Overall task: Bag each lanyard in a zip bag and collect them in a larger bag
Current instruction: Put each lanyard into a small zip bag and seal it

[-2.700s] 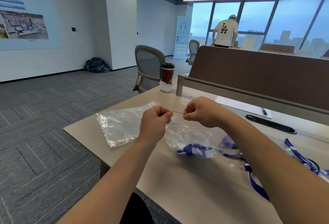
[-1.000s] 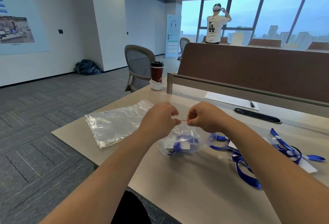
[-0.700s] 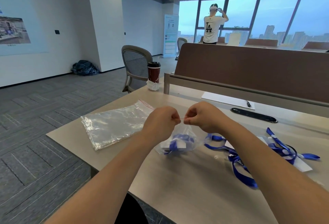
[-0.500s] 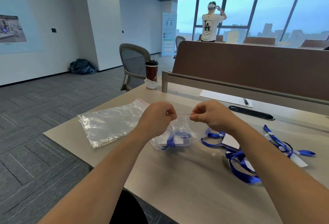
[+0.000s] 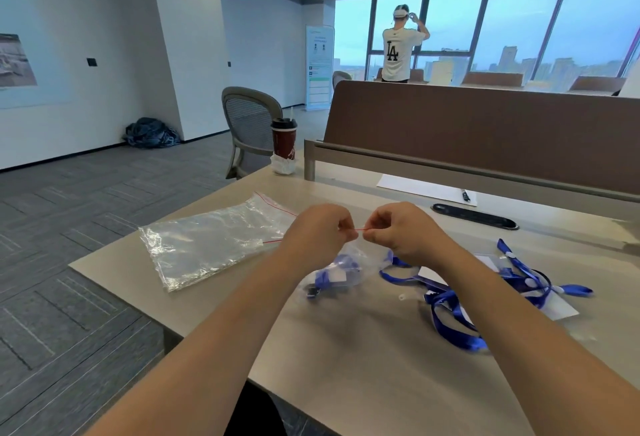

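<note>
On the surface, the small zip bag holds a blue lanyard, mid. Just right, loose lanyards in a pile. Above, left hand and right hand both pinch its red zip strip, nearly touching. Further left, larger bag lies flat. Far edge: red cup.
</note>
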Demonstrator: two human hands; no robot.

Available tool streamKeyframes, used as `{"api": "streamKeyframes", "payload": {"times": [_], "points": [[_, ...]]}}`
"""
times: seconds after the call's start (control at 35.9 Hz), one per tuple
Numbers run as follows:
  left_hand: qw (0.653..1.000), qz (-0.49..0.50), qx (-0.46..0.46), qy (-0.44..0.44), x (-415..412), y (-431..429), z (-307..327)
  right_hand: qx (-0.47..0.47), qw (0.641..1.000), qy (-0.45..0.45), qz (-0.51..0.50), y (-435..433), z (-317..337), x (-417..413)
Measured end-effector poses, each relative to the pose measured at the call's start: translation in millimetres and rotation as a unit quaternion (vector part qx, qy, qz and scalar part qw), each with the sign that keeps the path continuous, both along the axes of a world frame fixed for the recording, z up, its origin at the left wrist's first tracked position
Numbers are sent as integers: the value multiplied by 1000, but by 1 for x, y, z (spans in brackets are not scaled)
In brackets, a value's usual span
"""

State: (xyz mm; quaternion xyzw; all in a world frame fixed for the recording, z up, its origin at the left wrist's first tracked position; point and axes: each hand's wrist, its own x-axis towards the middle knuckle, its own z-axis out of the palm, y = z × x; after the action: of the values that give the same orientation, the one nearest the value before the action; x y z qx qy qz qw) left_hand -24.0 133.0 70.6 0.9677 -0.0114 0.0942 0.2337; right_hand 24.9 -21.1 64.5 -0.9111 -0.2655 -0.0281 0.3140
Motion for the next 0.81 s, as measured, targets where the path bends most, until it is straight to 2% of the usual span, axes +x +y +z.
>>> {"api": "streamKeyframes", "payload": {"times": [0.28, 0.45, 0.56, 0.7, 0.81], "points": [[999, -5, -25, -29, -2, 3, 3, 113, 991, 60, -26, -25, 0, -2], [999, -17, -15, -47, -4, 1, 7, 150, 985, 71, -43, -24, -1, -7], [998, -27, -28, -42, -4, 2, 8, 191, 974, 112, -48, -26, -2, -10], [998, -36, -45, -23, -5, 4, 7, 198, 970, 129, -48, -29, -6, -13], [996, -29, -82, -19, -7, 13, 7, 169, 978, 95, -71, -24, 0, -13]]}}
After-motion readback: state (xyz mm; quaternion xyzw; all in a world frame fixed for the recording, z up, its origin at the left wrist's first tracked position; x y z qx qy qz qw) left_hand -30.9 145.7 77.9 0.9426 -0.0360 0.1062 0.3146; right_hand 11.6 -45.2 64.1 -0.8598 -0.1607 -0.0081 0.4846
